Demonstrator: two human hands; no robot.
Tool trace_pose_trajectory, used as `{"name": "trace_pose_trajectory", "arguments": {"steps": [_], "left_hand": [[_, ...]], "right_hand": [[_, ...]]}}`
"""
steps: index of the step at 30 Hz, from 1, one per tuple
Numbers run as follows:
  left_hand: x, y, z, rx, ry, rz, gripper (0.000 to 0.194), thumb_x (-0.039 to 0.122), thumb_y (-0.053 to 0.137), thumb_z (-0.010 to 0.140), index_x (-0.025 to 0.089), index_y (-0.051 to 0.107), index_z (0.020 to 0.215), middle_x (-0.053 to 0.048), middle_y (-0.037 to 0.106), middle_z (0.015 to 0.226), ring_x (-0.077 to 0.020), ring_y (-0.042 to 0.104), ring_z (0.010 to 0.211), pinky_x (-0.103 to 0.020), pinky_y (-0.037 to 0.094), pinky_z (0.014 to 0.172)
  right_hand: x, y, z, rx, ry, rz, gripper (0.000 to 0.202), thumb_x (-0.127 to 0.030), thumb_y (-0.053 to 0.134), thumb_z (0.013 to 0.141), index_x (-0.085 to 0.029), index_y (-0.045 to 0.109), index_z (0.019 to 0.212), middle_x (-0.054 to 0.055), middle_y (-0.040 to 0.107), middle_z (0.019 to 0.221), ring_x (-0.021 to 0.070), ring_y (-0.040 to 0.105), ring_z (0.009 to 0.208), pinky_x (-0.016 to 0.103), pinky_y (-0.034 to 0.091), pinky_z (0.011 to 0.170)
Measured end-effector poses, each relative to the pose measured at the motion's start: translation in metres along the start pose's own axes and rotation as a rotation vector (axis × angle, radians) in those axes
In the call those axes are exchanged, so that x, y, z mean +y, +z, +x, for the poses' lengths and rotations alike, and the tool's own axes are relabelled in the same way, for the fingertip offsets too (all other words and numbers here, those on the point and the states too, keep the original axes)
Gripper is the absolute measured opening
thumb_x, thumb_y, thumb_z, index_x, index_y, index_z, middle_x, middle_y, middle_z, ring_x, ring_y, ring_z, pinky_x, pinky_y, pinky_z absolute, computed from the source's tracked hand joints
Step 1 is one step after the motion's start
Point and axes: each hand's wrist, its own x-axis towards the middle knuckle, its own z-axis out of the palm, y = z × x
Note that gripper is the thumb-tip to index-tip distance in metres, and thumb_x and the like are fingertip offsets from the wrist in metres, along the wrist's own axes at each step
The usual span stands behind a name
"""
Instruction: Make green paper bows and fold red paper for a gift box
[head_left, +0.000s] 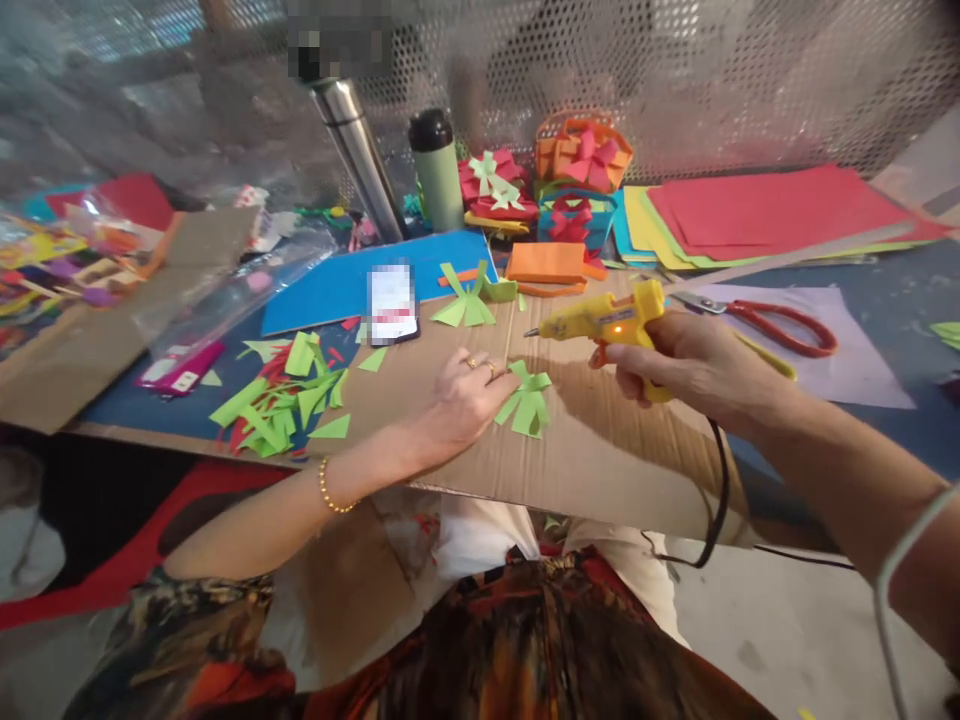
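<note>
My right hand (pixel 675 365) is wrapped round a yellow hot glue gun (pixel 600 318), its lit orange light showing and its nozzle pointing left above the cardboard sheet (pixel 600 450). Under my left hand (pixel 469 390), the fingertips are closed on the edge of a light green paper bow (pixel 527 402) lying on the cardboard. Another green paper bow (pixel 469 300) lies farther back. Beside it is a folded orange paper box (pixel 546 265).
Green paper scraps (pixel 281 400) are heaped at left. A phone (pixel 392 305), a steel flask (pixel 360 150) and a green bottle (pixel 437 175) stand or lie beyond. Red-handled scissors (pixel 780 325) and coloured paper sheets (pixel 780 210) are at right. The gun's cord (pixel 724 490) hangs over the front edge.
</note>
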Motion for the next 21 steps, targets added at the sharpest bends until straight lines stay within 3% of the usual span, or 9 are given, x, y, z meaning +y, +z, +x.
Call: {"name": "trace_pose_trajectory", "arguments": {"steps": [5, 14, 21], "left_hand": [[-0.002, -0.006, 0.006, -0.046, 0.084, 0.004, 0.027, 0.012, 0.044, 0.107, 0.015, 0.071, 0.108, -0.010, 0.073, 0.104, -0.0236, 0.062, 0.096, -0.038, 0.039, 0.083], [0.002, -0.006, 0.004, 0.107, 0.149, 0.020, 0.024, 0.006, 0.046, 0.105, 0.013, 0.068, 0.096, -0.008, 0.067, 0.091, -0.0209, 0.056, 0.083, -0.035, 0.038, 0.075], [0.007, 0.003, -0.001, 0.205, 0.116, 0.048, 0.026, 0.009, 0.046, 0.106, 0.014, 0.067, 0.092, -0.006, 0.063, 0.083, -0.0212, 0.050, 0.074, -0.037, 0.036, 0.071]], "right_hand": [[0.000, -0.005, -0.004, -0.034, 0.005, -0.009, 0.058, -0.075, 0.062, 0.090, -0.018, 0.069, 0.079, 0.001, 0.059, 0.050, 0.0101, 0.046, 0.045, 0.026, 0.032, 0.043], [0.011, -0.019, -0.014, -0.056, 0.139, -0.245, 0.072, -0.090, 0.053, 0.084, -0.024, 0.058, 0.056, 0.003, 0.053, 0.047, 0.0117, 0.043, 0.043, 0.029, 0.030, 0.041], [0.016, -0.018, -0.013, -0.080, 0.191, -0.219, 0.068, -0.088, 0.058, 0.083, -0.022, 0.073, 0.074, 0.002, 0.055, 0.049, 0.0138, 0.048, 0.043, 0.029, 0.034, 0.038]]}}
